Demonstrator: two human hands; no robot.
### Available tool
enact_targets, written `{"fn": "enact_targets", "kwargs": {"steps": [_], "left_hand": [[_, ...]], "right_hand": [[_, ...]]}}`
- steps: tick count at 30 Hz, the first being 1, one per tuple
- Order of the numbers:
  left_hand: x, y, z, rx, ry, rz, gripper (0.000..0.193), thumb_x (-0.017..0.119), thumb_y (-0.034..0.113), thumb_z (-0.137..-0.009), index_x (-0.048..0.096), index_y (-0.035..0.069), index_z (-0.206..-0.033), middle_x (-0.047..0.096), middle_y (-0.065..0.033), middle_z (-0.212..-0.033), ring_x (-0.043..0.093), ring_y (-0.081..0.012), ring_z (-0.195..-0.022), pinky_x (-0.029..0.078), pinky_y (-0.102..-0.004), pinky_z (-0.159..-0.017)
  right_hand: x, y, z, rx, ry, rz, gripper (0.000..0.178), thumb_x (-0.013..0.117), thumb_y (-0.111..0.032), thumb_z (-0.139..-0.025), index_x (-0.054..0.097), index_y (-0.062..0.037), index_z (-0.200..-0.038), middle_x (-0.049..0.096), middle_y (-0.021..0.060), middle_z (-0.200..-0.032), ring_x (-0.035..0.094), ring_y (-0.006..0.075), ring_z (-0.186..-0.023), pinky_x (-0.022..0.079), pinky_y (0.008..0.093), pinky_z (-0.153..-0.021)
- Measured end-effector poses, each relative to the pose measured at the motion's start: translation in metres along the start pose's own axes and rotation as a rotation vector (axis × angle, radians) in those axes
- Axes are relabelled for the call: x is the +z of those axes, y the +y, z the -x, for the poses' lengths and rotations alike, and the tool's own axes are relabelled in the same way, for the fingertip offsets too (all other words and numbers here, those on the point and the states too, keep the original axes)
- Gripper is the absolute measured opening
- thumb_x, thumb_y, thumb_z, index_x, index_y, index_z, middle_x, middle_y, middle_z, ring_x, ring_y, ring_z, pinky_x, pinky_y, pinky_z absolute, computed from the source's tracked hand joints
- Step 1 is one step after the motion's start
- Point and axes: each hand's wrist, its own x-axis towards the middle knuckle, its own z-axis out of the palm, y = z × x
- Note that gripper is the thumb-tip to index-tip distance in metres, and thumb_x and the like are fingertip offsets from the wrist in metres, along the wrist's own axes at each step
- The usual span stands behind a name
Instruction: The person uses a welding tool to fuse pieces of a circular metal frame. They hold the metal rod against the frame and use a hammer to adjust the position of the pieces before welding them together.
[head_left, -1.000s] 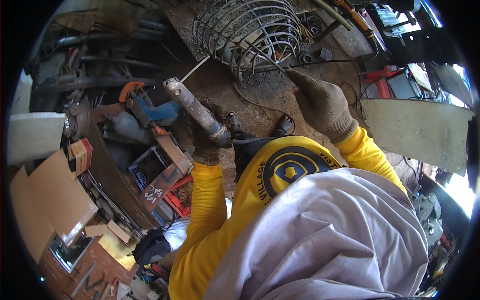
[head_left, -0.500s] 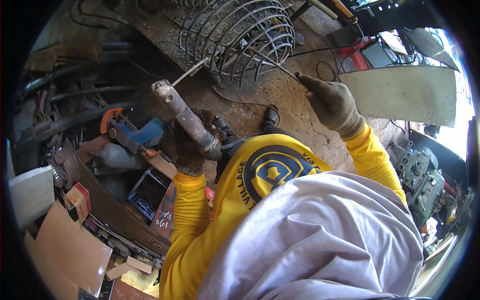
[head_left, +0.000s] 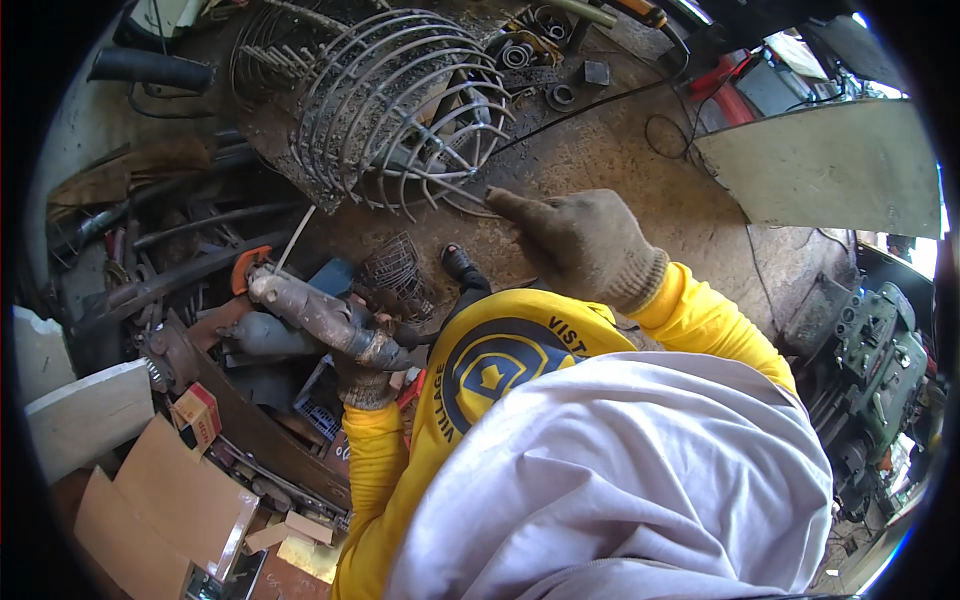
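Observation:
My left hand [head_left: 367, 383], in a brown work glove, is wrapped round a thick, stained grey electrode holder [head_left: 312, 308]. A pale welding rod [head_left: 294, 240] sticks up from its far end, its tip near the lower left of a cage of curved metal bars [head_left: 438, 143]. My gloved right hand [head_left: 590, 245] is closed on a thin metal rod [head_left: 463, 194], index finger stretched along it. That rod reaches to the cage's near side, where I cannot tell whether it touches the bars.
Metal rings [head_left: 517, 55] lie beyond the cage. A pale sheet panel [head_left: 820, 165] and a green machine [head_left: 880, 345] stand to the right. At left are an orange-ended clamp [head_left: 248, 268], a grey cylinder [head_left: 265, 335] and cardboard [head_left: 180, 490]. A cable crosses the floor.
The view has shifted, and the cage now sits further left in it. My left hand has lowered the electrode holder leftward, away from the cage. My right hand still grips its rod.

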Motion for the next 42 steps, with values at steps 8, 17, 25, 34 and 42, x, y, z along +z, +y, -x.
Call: {"fn": "enact_targets", "kwargs": {"steps": [8,17,25,34,42], "left_hand": [[0.013,0.013,0.023,0.447,-0.118,-0.635,0.053,0.080,0.008,-0.088,0.052,0.001,-0.132,0.059,-0.0101,-0.117,0.062,-0.0216,-0.105,0.055,-0.0330,-0.087],[0.050,0.031,0.002,0.776,0.027,-0.939,0.045,0.086,0.012,-0.078,0.058,0.003,-0.113,0.063,-0.0077,-0.102,0.064,-0.0213,-0.090,0.053,-0.0363,-0.077],[0.024,0.031,-0.033,0.717,-0.027,-0.779,0.030,0.083,0.021,-0.074,0.064,0.010,-0.094,0.064,-0.0057,-0.082,0.065,-0.0275,-0.072,0.054,-0.0394,-0.069],[0.010,0.039,-0.074,0.331,-0.459,-0.326,0.063,0.087,0.024,-0.074,0.054,0.004,-0.124,0.064,-0.0063,-0.096,0.066,-0.0191,-0.082,0.055,-0.0344,-0.075],[0.029,0.066,-0.078,0.413,-0.592,-0.522,0.037,0.078,0.019,-0.085,0.058,0.005,-0.114,0.062,-0.0025,-0.093,0.062,-0.0155,-0.080,0.054,-0.0305,-0.071]], "right_hand": [[0.010,0.002,-0.002,-0.005,0.009,-0.005,0.050,0.069,-0.011,-0.084,0.066,-0.0095,-0.134,0.071,0.0139,-0.080,0.069,0.0331,-0.066,0.055,0.0433,-0.060],[0.007,0.009,0.000,-0.077,0.056,0.021,0.045,0.069,-0.010,-0.087,0.067,-0.0084,-0.132,0.070,0.0177,-0.078,0.070,0.0372,-0.070,0.055,0.0444,-0.063],[0.011,0.009,0.002,-0.077,0.079,0.097,0.044,0.067,-0.009,-0.088,0.068,-0.0094,-0.132,0.071,0.0174,-0.082,0.070,0.0366,-0.073,0.056,0.0429,-0.065],[0.013,0.006,0.002,-0.102,0.135,0.131,0.043,0.068,-0.009,-0.087,0.070,-0.0112,-0.130,0.071,0.0160,-0.083,0.070,0.0349,-0.072,0.057,0.0408,-0.065],[0.010,0.002,0.004,-0.106,0.105,0.240,0.044,0.067,-0.006,-0.088,0.068,-0.0073,-0.132,0.069,0.0151,-0.080,0.068,0.0349,-0.068,0.055,0.0396,-0.063]]}}
